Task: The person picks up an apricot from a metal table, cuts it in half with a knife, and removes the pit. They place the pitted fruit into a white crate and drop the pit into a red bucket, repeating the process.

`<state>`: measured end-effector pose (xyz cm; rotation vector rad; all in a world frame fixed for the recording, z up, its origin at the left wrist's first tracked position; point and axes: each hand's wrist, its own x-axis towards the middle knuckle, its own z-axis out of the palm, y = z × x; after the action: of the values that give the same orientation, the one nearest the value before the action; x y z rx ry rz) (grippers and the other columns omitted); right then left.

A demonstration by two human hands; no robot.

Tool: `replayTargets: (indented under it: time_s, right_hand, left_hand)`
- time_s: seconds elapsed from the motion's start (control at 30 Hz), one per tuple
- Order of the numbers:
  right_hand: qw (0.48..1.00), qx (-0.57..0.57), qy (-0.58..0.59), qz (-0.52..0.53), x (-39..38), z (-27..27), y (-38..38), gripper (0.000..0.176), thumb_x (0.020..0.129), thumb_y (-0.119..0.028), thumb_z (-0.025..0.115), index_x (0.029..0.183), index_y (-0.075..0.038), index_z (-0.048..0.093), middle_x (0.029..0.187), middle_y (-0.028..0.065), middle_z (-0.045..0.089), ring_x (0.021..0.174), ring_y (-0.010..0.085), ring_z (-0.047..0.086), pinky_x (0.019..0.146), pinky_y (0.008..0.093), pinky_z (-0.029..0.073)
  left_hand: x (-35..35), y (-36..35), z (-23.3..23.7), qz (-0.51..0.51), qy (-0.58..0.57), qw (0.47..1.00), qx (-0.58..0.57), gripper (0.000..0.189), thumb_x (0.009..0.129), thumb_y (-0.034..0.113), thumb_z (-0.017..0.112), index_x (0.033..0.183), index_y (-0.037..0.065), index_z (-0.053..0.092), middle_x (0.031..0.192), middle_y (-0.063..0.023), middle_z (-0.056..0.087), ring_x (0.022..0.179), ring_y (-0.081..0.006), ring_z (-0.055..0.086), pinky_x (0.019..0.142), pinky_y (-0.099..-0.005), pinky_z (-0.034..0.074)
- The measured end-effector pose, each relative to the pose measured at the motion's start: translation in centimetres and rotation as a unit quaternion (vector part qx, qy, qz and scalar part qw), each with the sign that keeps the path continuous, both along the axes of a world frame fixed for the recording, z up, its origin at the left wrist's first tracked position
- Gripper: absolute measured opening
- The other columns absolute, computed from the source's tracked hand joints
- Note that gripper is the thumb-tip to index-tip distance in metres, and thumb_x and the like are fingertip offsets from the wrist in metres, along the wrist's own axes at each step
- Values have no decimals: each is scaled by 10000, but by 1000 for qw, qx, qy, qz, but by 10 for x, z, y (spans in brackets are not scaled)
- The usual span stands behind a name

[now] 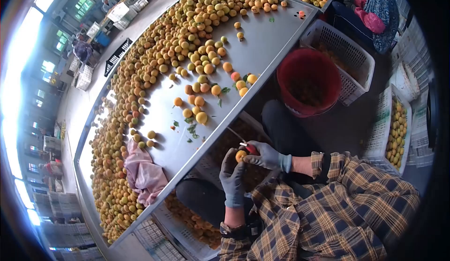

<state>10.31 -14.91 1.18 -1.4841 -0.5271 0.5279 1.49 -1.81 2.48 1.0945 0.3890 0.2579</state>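
Note:
My left hand, in a grey glove, is closed around a yellow-orange apricot. Close beside it, my gloved right hand grips a small red-handled tool. A thin metal shaft extends from that handle toward the table edge; its exact tip is hard to make out. Both hands are together above my lap, below the metal table. Part of the apricot is hidden by my fingers. On the table, a large pile of apricots spreads along the far side, with several loose ones nearer me.
A pink cloth lies at the table's near left. To my right stand a red bucket, a white crate and a crate of fruit. Beneath the table edge is a crate with cut fruit. Another person sits at upper right.

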Motion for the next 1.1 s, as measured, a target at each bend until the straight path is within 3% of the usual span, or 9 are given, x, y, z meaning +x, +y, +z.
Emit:
replayTargets:
  time_s: [0.3,0.4,0.5,0.57,0.67,0.7,0.77,0.9,1.1]
  right_hand:
    - [984,-14,137,115,5,-7,-4,297,903,-212,589,1107,0,553,1014,75,626,922,107,569,848,260,443]
    - [987,-102,107,58,4,5,-5,301,902,-244,593,1075,2,568,955,64,632,877,104,572,808,267,458]
    - [986,-153,-50,45,1,12,-2,323,894,-273,606,1058,3,569,904,62,634,841,103,569,762,281,466]
    - [981,-157,95,63,2,23,0,334,882,-298,625,1028,-3,569,861,50,618,785,88,554,714,271,462]
    - [968,-231,98,21,18,4,-2,316,883,-298,626,1015,-17,565,824,20,595,740,65,536,669,253,451]
    - [968,-229,97,21,18,-1,-2,316,883,-298,626,1015,-17,565,824,20,595,740,65,536,669,253,451]
    - [978,-175,-106,-25,11,-12,-4,289,906,-302,590,998,-30,556,740,12,565,680,64,525,634,252,448]
    - [994,-70,76,40,-9,20,-6,241,937,-243,540,1024,-19,546,723,5,552,658,63,516,610,242,451]
    - [961,-218,-101,136,-27,38,-10,335,951,-352,461,940,-24,527,707,213,578,694,359,604,594,391,441]
  left_hand:
    - [-8,-1,-24,-58,-37,996,58,452,862,65,623,1277,-17,464,1277,-88,507,1153,-171,495,986,-286,385]
    - [-9,-2,-17,-50,-17,999,7,457,853,71,637,1268,-21,469,1253,-84,523,1143,-170,499,984,-289,387]
    - [-10,0,-14,-21,-15,1000,0,484,832,73,662,1264,-30,468,1242,-94,531,1109,-160,519,971,-288,400]
    - [-11,1,-15,-33,-20,999,-29,476,820,62,671,1250,-21,483,1229,-92,537,1096,-165,527,973,-287,402]
    - [-12,4,-12,-35,-46,998,-14,492,816,45,670,1263,-9,469,1219,-90,536,1081,-157,534,966,-283,404]
    - [-12,5,-11,-35,-48,998,-12,492,816,45,670,1263,-9,469,1219,-90,536,1081,-157,534,966,-283,404]
    - [-13,6,-10,-28,-59,996,-67,463,840,48,641,1264,-1,460,1204,-93,537,1093,-160,527,959,-290,413]
    - [-10,7,-12,10,-23,983,-184,440,877,53,591,1284,11,429,1206,-117,532,1078,-179,542,938,-305,440]
    - [-8,4,-14,51,-53,957,-280,401,915,92,547,1283,24,406,1155,-181,557,982,-210,588,864,-309,493]
